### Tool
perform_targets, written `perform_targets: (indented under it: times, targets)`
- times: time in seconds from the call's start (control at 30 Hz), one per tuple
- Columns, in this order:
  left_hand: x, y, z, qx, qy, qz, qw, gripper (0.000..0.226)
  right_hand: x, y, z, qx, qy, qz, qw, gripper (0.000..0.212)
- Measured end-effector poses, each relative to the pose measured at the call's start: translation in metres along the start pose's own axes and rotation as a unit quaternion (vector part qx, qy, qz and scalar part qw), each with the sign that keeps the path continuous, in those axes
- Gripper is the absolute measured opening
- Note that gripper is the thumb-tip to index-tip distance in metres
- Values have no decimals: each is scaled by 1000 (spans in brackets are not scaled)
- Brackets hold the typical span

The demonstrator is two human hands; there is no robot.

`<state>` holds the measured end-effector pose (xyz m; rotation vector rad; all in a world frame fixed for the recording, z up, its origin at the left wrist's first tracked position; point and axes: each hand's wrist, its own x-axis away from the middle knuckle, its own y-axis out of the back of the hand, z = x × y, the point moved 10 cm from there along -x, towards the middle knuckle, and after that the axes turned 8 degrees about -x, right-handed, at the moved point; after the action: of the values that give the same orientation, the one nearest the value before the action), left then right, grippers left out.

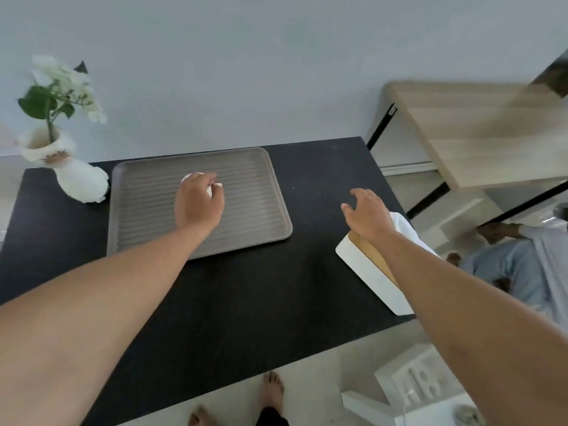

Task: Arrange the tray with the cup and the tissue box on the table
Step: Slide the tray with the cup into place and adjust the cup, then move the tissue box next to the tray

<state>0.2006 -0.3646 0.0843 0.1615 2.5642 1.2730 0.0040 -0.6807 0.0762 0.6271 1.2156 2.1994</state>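
A grey ribbed tray point(147, 210) lies on the black table point(239, 302). My left hand point(198, 202) is over the tray's middle, its fingers closed around a small white cup point(188, 177) that it mostly hides. A white tissue box point(372, 272) with a wooden lid sits at the table's right edge, white tissue showing at its far end. My right hand point(367, 215) hovers above the box's far end with fingers spread and nothing in it.
A white vase point(76, 176) with white flowers stands at the table's far left, beside the tray. A wooden table point(476, 130) is off to the right. Another person sits on the floor at right. A white power strip point(415, 385) lies on the floor near my bare feet.
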Motion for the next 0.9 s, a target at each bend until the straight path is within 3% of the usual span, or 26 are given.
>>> perform_targets:
  times: [0.27,0.33,0.43,0.5,0.6,0.77,0.9]
  targets:
    - [74,-126,-125,75,39,261,962,32,72,63,-124,-29,-129,-86,987,47]
    - [101,-157,-150,58,25,322,945,42,94,65,-158,-37,-187,-103,976,51]
    - [140,-192,-183,64,-13,394,917,32,125,53,-207,-100,-268,-115,951,51]
    - [155,-210,-194,69,-14,429,901,38,139,39,-229,-149,-306,-116,933,50]
    - [161,-221,-195,76,29,432,898,51,150,15,-246,-213,-338,-86,912,41]
    - [163,-224,-196,111,54,412,903,47,153,-9,-255,-324,-366,-83,869,49]
    - [152,-223,-187,164,70,409,895,42,127,2,-251,-324,-359,-102,870,46]
